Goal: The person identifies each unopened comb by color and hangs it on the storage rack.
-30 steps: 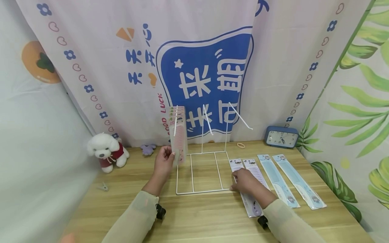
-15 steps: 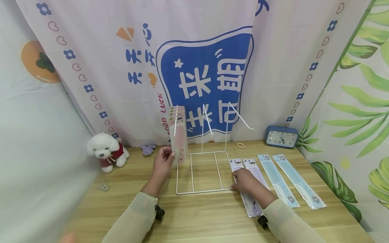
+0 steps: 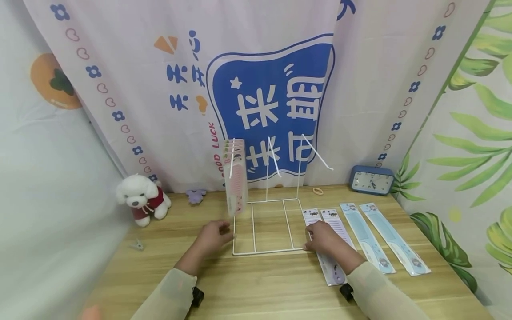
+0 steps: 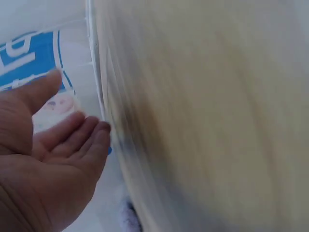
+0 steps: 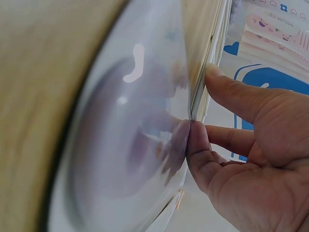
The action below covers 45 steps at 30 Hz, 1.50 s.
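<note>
A white wire rack (image 3: 267, 252) stands mid-table, with several pink comb packets (image 3: 236, 182) hanging from its left hook. My left hand (image 3: 216, 233) lies low by the rack's front left corner, and in the left wrist view my left hand (image 4: 53, 159) is relaxed and holds nothing. My right hand (image 3: 322, 238) rests on a purple comb packet (image 3: 335, 273) at the rack's front right corner. Seen from the wrist, the fingertips of my right hand (image 5: 241, 145) touch the edge of the clear packet (image 5: 130, 145).
A second purple packet (image 3: 311, 217) and two blue comb packets (image 3: 366, 238) (image 3: 394, 238) lie flat to the right. A blue clock (image 3: 370, 180) and rubber band (image 3: 318, 191) sit behind. A plush dog (image 3: 142, 200), flower clip (image 3: 195, 195) and small clip (image 3: 137, 245) are left.
My left hand has let go of the hanging pink packets and dropped to the table by the rack's front left corner. The right hand has stayed put.
</note>
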Tool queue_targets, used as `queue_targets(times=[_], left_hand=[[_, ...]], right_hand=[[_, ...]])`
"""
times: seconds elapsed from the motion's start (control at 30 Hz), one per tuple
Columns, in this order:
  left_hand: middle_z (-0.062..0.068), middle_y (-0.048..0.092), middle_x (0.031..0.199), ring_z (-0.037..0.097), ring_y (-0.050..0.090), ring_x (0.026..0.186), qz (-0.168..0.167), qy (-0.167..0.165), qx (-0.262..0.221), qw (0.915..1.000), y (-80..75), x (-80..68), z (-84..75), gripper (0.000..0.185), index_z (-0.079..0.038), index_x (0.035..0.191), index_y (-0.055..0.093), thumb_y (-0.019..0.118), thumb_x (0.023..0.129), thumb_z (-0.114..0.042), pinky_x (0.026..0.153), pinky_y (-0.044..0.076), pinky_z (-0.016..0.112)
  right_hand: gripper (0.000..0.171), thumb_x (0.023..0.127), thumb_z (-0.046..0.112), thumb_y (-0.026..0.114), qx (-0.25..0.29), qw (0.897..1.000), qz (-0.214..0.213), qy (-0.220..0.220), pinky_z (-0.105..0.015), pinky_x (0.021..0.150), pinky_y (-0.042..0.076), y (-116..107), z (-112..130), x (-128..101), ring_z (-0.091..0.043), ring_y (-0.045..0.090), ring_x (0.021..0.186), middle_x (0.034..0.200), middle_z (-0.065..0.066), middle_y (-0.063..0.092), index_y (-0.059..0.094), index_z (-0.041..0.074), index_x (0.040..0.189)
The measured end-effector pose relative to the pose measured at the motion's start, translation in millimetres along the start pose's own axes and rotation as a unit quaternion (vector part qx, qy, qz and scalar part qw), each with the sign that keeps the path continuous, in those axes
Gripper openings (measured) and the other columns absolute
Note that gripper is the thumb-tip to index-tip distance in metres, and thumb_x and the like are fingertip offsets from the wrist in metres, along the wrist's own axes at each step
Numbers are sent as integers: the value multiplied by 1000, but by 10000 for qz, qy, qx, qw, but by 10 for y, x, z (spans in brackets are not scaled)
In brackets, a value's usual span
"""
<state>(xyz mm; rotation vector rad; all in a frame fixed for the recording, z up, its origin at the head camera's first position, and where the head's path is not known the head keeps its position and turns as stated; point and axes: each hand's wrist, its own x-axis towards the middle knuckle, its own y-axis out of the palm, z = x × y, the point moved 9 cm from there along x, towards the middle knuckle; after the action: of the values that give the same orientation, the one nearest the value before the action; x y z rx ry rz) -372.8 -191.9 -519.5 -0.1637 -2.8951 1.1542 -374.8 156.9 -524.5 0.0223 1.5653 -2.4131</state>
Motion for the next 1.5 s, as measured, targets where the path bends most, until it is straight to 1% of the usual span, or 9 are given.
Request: queue_targets(times=[0.1, 0.2, 0.47, 0.73, 0.83, 0.97, 1.07, 1.37, 1.5], left_hand=[[23, 67, 148, 45, 60, 142, 363, 134, 423, 9984, 83, -68, -56, 58, 4, 144, 67, 86, 96, -21, 120, 49, 59], [24, 64, 152, 47, 55, 147, 550, 182, 696, 9959, 146, -132, -99, 63, 3, 145, 67, 91, 91, -21, 124, 45, 60], [24, 64, 153, 46, 56, 147, 622, 299, 1031, 9923, 185, -174, -129, 72, 3, 146, 66, 95, 86, -23, 124, 46, 59], [22, 65, 153, 45, 57, 146, 658, 398, 1416, 9869, 202, -167, -136, 72, 1, 146, 66, 95, 87, -28, 124, 46, 58], [22, 64, 153, 44, 57, 146, 675, 414, 1519, 9852, 208, -170, -150, 71, 1, 146, 66, 95, 87, -28, 124, 46, 57], [21, 63, 155, 44, 58, 146, 692, 437, 1664, 9826, 224, -175, -172, 71, 2, 145, 67, 94, 87, -28, 124, 46, 57], [21, 63, 155, 44, 58, 145, 698, 461, 1745, 9811, 238, -175, -180, 70, 2, 144, 67, 94, 88, -29, 124, 47, 56], [25, 63, 153, 46, 58, 144, 667, 441, 1708, 9821, 229, -177, -182, 72, 1, 146, 66, 94, 87, -30, 123, 47, 59], [24, 63, 153, 45, 59, 144, 709, 466, 1783, 9803, 242, -185, -176, 71, 2, 145, 66, 94, 88, -31, 123, 48, 58]], right_hand=[[54, 86, 24, 94, 16, 10000, -12, -7, -50, 95, 60, -4, -2, 3, -25, 66, 99, 110, -14, 74, 75, -1, 131], [59, 86, 24, 94, 24, 10000, -21, 7, -51, 101, 60, 8, -13, 2, -27, 68, 105, 117, -17, 75, 73, -2, 135], [61, 87, 24, 93, -25, 10000, -34, -19, -53, 103, 59, 2, -19, 6, -28, 67, 107, 119, -19, 73, 72, -4, 136], [54, 86, 23, 94, -46, 9999, -55, -91, -49, 94, 60, -16, 14, 1, -23, 64, 95, 109, -14, 73, 76, -2, 130], [48, 86, 23, 94, -61, 9999, -74, -105, -47, 91, 60, -9, 16, 1, -22, 63, 91, 104, -11, 73, 78, 0, 125], [29, 87, 22, 94, -28, 9999, -82, -148, -41, 78, 55, -4, 22, -11, -21, 59, 83, 90, -7, 67, 78, 5, 103], [26, 87, 22, 94, 6, 9998, -95, -180, -39, 75, 53, -6, 25, -17, -22, 57, 82, 87, -6, 64, 75, 7, 96], [31, 88, 23, 93, 99, 9998, -53, -167, -47, 86, 58, -13, 15, -20, -23, 61, 88, 98, -9, 71, 77, 4, 108], [41, 88, 25, 93, 159, 9995, -95, -267, -49, 88, 59, -30, 12, -36, -24, 64, 93, 103, -13, 73, 77, 1, 117]])
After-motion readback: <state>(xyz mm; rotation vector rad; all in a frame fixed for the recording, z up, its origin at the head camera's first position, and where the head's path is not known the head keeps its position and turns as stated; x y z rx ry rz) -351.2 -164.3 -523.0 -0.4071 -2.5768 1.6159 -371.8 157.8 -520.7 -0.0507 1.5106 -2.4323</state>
